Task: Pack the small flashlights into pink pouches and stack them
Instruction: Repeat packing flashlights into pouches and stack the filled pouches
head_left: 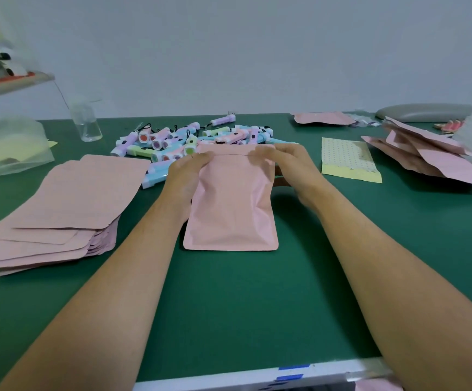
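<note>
A flat, matte, dark green table (229,306) runs out in front of me to a plain pale wall (257,52).

Both my hands are on one pink pouch (232,204) at the middle of the table. My left hand (185,176) has its fingers curled over the pouch's top left corner, pinching the edge along the seal line. My right hand (294,165) pinches the top right corner the same way, with the thumb behind the pouch. Neither hand is spread open; both grip the pouch near its mouth.

The pouch stands tilted up from the table, its rounded bottom corners toward me and its top toward the wall. It is smooth, dull pink film, rectangular, with soft creases puckering down its right side. I cannot tell what is inside it.

Just behind the pouch lies a loose heap of small flashlights (178,139), stubby plastic bodies in pastel blue, pink, purple and green, some with dark cords.

To my left sits a fanned stack of flat pouches (68,204), thin and sharp-edged. Well off to the right is a looser pile of pouches (426,156), and between it and my right hand lies a yellow dotted sheet (347,159). A clear plastic cup (86,119) stands near the far left edge.
</note>
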### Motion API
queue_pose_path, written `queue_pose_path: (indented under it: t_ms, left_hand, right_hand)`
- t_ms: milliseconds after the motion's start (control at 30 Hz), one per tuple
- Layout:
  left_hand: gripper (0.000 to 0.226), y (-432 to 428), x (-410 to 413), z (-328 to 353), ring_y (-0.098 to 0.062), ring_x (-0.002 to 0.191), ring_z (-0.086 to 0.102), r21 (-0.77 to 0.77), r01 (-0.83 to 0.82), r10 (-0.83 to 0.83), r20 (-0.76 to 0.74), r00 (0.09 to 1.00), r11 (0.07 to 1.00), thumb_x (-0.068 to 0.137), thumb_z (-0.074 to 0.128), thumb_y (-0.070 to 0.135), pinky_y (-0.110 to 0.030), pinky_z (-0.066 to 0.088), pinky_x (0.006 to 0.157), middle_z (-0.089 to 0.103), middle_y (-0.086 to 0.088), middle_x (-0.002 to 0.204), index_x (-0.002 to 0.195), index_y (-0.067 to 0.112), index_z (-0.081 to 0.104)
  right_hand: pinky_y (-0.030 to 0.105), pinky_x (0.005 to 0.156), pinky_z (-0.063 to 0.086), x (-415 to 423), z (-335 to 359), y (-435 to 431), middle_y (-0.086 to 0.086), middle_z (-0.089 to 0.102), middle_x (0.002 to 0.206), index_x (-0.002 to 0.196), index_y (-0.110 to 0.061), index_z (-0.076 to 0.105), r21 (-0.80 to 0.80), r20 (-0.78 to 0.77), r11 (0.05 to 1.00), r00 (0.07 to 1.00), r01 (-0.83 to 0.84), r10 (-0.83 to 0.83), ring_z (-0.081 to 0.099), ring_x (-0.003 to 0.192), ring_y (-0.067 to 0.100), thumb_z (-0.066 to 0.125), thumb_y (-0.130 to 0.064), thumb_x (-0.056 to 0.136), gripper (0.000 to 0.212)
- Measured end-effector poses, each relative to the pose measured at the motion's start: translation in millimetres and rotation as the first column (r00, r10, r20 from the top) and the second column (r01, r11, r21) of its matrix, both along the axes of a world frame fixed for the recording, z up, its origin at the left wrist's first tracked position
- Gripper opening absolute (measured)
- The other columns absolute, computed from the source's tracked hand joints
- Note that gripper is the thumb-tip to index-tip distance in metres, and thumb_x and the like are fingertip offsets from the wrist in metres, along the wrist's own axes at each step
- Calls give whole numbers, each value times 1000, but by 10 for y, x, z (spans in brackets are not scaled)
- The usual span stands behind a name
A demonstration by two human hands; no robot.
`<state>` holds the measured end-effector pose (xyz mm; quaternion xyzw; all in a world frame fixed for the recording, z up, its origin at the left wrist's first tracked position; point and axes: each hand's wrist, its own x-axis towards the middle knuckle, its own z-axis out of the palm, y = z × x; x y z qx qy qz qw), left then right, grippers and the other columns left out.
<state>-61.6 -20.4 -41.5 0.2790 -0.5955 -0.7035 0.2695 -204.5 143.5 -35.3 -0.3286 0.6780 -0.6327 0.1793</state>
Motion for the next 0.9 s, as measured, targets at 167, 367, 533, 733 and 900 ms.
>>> queue_pose_path:
  t_ms: [167, 367, 533, 733, 900]
  left_hand:
    - [8, -19, -29, -11, -23, 96, 65, -37, -11, 11, -6, 1000, 999, 90, 73, 34, -38, 50, 91, 75, 1, 99, 92, 26, 75]
    - [40, 4, 14, 0, -30, 104, 73, -11, 53, -53, -14, 998, 999, 81, 86, 35, -43, 56, 95, 79, -7, 108, 114, 15, 77]
    - [50, 10, 40, -29, -25, 90, 80, -47, 74, -78, -76, 994, 996, 73, 95, 20, -30, 63, 68, 82, -3, 99, 118, 18, 74]
    - [54, 46, 19, -16, -25, 93, 79, -94, 100, -106, -60, 993, 991, 75, 94, 18, -41, 65, 79, 76, -10, 116, 121, 23, 67]
    - [63, 62, 17, -57, -18, 96, 78, -191, 139, -142, 0, 990, 972, 76, 94, 28, -30, 62, 82, 70, -7, 122, 132, 26, 63]
  right_hand:
    - [24, 62, 56, 8, -30, -17, 4, 78, 91, 99, -2, 75, -20, -34, 1000, 999, -10, 9, 71, 75, 12, 72, -23, 95, 21]
    - [21, 61, 54, 31, 0, 8, 4, 74, 86, 99, 6, 69, 6, -47, 1000, 998, -30, 30, 68, 73, 12, 71, -15, 95, 22]
    - [17, 58, 49, 74, 3, 6, 2, 66, 76, 73, -13, 69, 38, -28, 999, 999, -30, 31, 63, 68, 10, 72, -17, 89, 17]
    - [25, 60, 57, 133, -2, 11, -8, 76, 80, 116, -25, 72, 47, -44, 998, 998, -43, 45, 74, 73, 13, 89, -25, 80, 40]
    - [29, 66, 55, 118, -16, 20, 4, 69, 104, 128, -28, 65, 35, -82, 995, 992, -90, 92, 71, 76, 18, 86, -14, 82, 52]
